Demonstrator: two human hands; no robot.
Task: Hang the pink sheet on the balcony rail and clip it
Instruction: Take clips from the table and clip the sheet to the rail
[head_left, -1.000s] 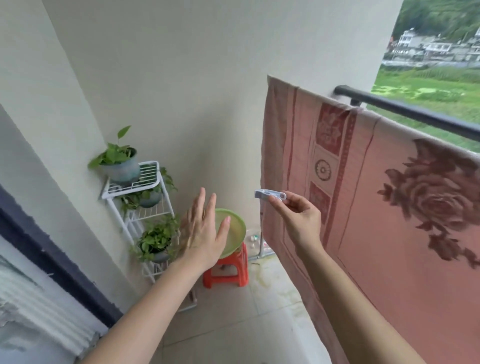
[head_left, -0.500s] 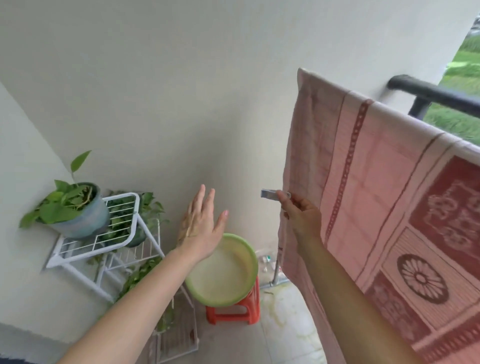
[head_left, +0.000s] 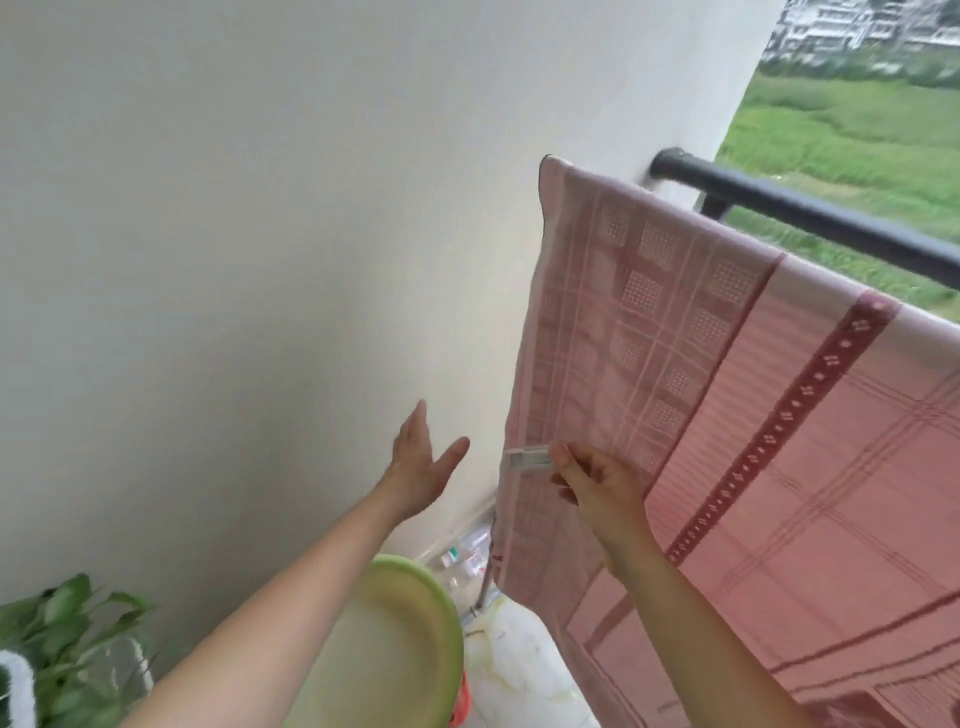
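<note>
Hang step looks done: pink sheet (head_left: 727, 415) draped over balcony rail (head_left: 810, 218). Clipping in hand. R hand (head_left: 602, 493) pinches pale clip (head_left: 527, 460) by sheet's side edge, well below rail; clip blurred, prob not biting fabric yet. L hand (head_left: 421, 467) empty, fingers straight. Next: lift clip to rail top, bite sheet + rail.

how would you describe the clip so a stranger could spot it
Find the big pink sheet draped over the black rail and follow its left edge down to the right hand. Its fingertips pinch the clip: a small pale peg, the only hard, whitish thing against the pink cloth.
</note>
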